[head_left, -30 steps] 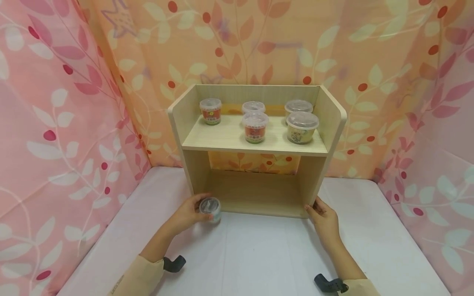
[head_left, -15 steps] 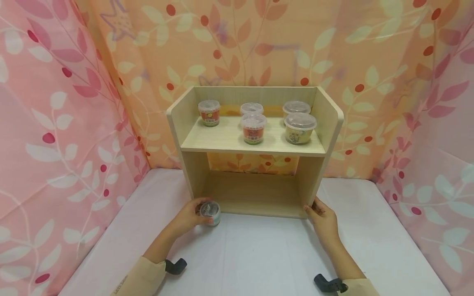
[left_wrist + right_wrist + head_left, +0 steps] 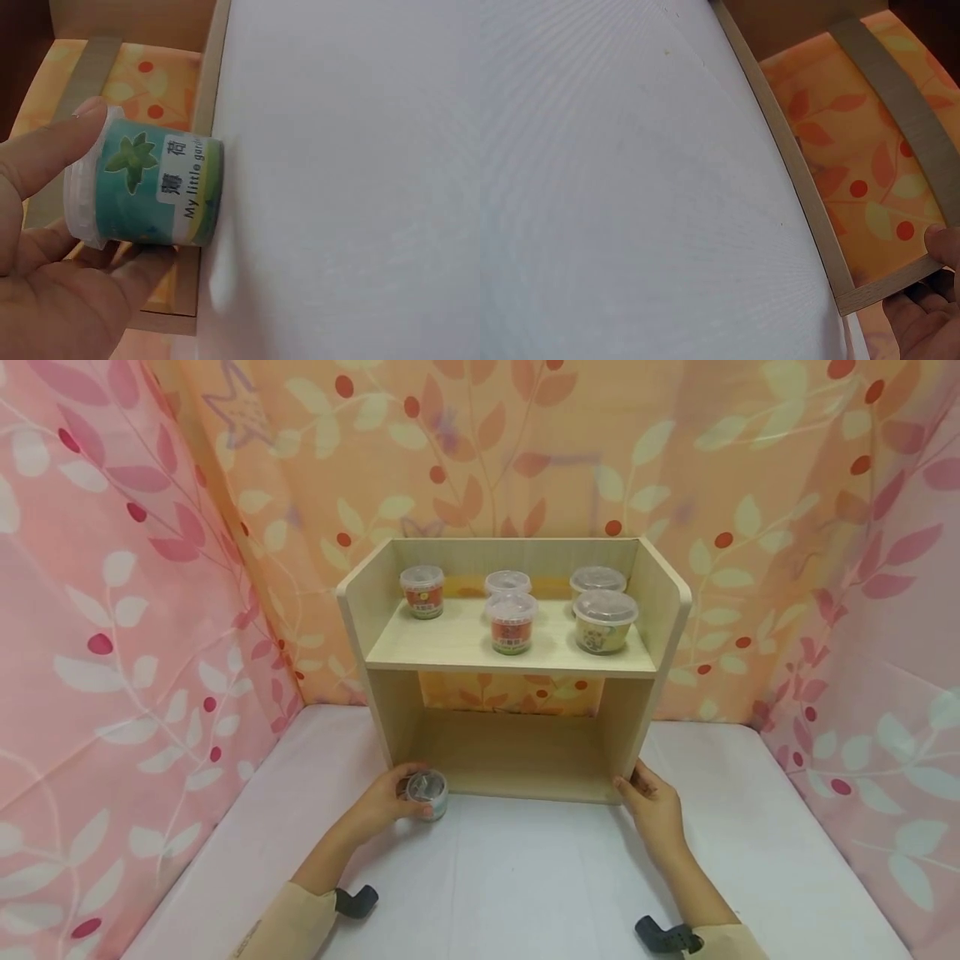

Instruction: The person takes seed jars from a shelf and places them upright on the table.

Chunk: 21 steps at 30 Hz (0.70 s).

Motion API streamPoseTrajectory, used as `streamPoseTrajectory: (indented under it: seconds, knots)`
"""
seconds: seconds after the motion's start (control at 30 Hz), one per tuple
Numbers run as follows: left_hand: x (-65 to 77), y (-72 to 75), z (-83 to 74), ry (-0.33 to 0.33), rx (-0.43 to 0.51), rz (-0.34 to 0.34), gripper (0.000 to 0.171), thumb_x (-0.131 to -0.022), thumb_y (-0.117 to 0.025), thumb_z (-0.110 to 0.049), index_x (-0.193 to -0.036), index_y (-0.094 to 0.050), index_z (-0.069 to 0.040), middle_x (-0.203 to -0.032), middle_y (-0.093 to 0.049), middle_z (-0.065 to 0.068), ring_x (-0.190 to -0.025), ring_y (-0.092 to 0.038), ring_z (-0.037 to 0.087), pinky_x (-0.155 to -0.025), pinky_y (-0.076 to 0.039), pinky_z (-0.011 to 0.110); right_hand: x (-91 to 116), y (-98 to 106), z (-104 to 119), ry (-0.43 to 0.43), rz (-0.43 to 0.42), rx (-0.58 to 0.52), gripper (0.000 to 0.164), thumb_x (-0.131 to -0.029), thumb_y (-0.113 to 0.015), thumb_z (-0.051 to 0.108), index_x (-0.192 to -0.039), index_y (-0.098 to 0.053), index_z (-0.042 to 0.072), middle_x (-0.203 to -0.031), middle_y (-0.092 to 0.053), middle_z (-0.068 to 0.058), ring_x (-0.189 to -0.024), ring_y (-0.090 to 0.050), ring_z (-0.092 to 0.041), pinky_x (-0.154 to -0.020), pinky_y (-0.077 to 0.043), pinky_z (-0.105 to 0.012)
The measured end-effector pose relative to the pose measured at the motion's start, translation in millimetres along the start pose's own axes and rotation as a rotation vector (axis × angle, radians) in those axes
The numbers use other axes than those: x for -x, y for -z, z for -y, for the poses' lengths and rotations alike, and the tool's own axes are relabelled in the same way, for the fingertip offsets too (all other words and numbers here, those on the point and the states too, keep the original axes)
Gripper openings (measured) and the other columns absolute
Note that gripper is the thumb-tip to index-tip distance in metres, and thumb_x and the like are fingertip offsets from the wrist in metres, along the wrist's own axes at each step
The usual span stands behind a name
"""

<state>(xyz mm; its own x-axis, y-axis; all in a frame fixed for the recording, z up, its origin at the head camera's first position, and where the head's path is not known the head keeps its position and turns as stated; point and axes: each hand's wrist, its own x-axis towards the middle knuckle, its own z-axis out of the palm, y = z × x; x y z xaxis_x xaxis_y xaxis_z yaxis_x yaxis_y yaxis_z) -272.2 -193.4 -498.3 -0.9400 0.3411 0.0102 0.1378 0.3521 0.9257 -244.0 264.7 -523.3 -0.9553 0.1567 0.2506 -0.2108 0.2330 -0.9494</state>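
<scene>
At the front left foot of a small wooden shelf, my left hand grips a lidded plastic cup. In the left wrist view the cup has a teal and green label with a leaf picture and "My little garden". My thumb lies at its lid and the fingers pass behind it, partly hidden. On the other side, my right hand pinches the lower front edge of the right side panel, thumb inside and fingers outside.
On the upper board stand a red-labelled cup, two more cups one behind the other, and two wider yellowish tubs at the right. A white-covered table lies in front. Patterned curtains enclose the sides and back.
The head view has shifted slightly, so the shelf appears a little lower and further left. Both hands keep their holds, and the cup stays by the shelf's front left foot.
</scene>
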Motion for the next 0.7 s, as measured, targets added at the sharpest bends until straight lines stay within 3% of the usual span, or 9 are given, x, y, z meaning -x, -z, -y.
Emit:
streamPoseTrajectory:
  seconds: [0.13, 0.27, 0.43, 0.57, 0.7]
  knots:
    - [4.3, 2.2, -8.3, -0.033, -0.109, -0.025, 0.087, -0.077, -0.092, -0.017, -0.148, -0.046, 0.002, -0.145, -0.053, 0.021, -0.135, -0.051, 0.040, -0.116, -0.040, 0.056, 1.1, -2.4, -1.2, -0.015, 0.007, -0.003, 0.063, -0.100, -0.069, 0.016, -0.154, -0.041, 0.000, -0.152, -0.047, -0.023, -0.138, -0.049, -0.036, -0.094, -0.048, -0.010]
    - [12.4, 5.3, -36.5, -0.089, -0.165, -0.082, 0.086, -0.079, -0.090, -0.019, -0.149, -0.044, 0.004, -0.149, -0.049, 0.025, -0.140, -0.046, 0.045, -0.116, -0.038, 0.057, 0.1, -4.1, -1.1, -0.009, -0.004, 0.017, 0.062, -0.099, -0.070, 0.018, -0.153, -0.043, 0.002, -0.150, -0.050, -0.023, -0.136, -0.052, -0.035, -0.093, -0.049, -0.010]
    - [25.9, 5.6, -77.2, -0.122, -0.138, -0.139, 0.073, -0.087, -0.084, -0.020, -0.146, -0.048, 0.002, -0.150, -0.050, 0.023, -0.140, -0.048, 0.041, -0.114, -0.041, 0.054, -1.1, -4.1, -0.8, 0.005, -0.010, 0.031, 0.062, -0.099, -0.070, 0.019, -0.153, -0.044, 0.001, -0.148, -0.052, -0.022, -0.134, -0.053, -0.034, -0.091, -0.049, -0.010]
    - [38.6, 8.3, -118.1, -0.115, -0.073, -0.111, 0.066, -0.090, -0.081, -0.024, -0.144, -0.052, -0.002, -0.147, -0.055, 0.018, -0.137, -0.054, 0.035, -0.111, -0.046, 0.045, -0.3, -2.3, 1.0, 0.004, -0.013, 0.043, 0.062, -0.099, -0.070, 0.018, -0.152, -0.043, 0.001, -0.148, -0.052, -0.022, -0.134, -0.053, -0.033, -0.091, -0.049, -0.009]
    - [45.1, 16.2, -162.6, -0.170, 0.033, -0.082, 0.059, -0.091, -0.080, -0.019, -0.142, -0.054, -0.003, -0.141, -0.060, 0.015, -0.132, -0.059, 0.032, -0.103, -0.053, 0.032, -1.0, 0.0, 2.3, -0.003, -0.027, 0.048, 0.060, -0.099, -0.070, 0.017, -0.151, -0.046, 0.002, -0.146, -0.054, -0.021, -0.132, -0.055, -0.031, -0.090, -0.050, -0.009]
